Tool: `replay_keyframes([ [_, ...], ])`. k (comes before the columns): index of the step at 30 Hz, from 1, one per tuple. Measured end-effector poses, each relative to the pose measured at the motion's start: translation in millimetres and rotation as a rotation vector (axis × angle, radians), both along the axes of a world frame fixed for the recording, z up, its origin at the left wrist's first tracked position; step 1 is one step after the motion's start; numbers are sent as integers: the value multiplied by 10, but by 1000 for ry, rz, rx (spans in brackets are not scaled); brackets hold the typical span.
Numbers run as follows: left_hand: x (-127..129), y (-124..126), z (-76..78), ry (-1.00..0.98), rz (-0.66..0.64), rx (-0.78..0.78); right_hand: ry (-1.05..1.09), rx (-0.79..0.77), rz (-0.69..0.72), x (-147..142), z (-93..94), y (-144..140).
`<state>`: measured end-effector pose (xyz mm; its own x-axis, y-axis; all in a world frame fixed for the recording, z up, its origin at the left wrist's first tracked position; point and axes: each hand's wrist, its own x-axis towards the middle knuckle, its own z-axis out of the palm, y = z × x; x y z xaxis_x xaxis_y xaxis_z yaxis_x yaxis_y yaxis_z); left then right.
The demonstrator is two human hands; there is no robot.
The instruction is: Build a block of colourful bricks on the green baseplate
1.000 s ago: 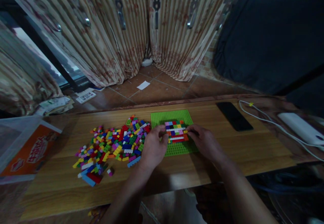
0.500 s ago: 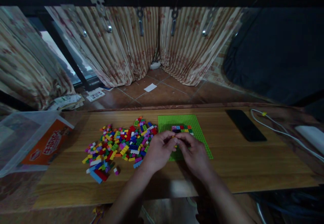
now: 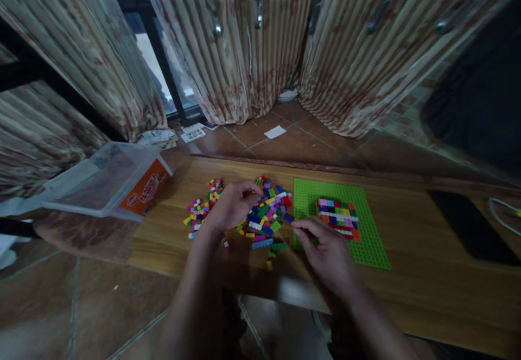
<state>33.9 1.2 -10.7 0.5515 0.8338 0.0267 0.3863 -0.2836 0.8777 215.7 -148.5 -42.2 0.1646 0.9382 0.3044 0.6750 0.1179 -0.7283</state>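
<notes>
A pile of small coloured bricks (image 3: pixel 266 216) lies on the wooden table (image 3: pixel 407 284). My left hand (image 3: pixel 230 208) rests on the pile with its fingers curled down among the bricks; whether it holds one is hidden. To the right lies a green baseplate (image 3: pixel 372 248) carrying a flat multicoloured block of bricks (image 3: pixel 337 216). My right hand (image 3: pixel 328 251) hovers at the baseplate's near left corner, fingers loosely apart, with no brick seen in it.
A clear plastic tub (image 3: pixel 101 178) with an orange label stands at the table's left end. A black phone (image 3: pixel 470 227) and a white cable (image 3: pixel 502 210) lie at the right. Curtains (image 3: pixel 252 45), papers and tiled floor are behind the table.
Both hands have left the brick block on the baseplate. My left hand moved left onto the loose pile; my right hand drew back to the plate's near corner. The camera turned left.
</notes>
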Motion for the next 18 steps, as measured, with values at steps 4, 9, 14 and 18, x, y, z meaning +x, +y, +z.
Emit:
replay_keyframes([
  [4,-50,-28,19,115,-112,26,-21,-3,10,-164,-42,134],
  [9,-105,-37,9,223,-160,59,-80,-65,-82,-309,-77,336],
  [14,-130,-52,-10,293,-211,41,-224,-156,-204,-396,-120,458],
  [18,-136,-53,-18,294,-240,37,-332,-172,-239,-429,-145,475],
])
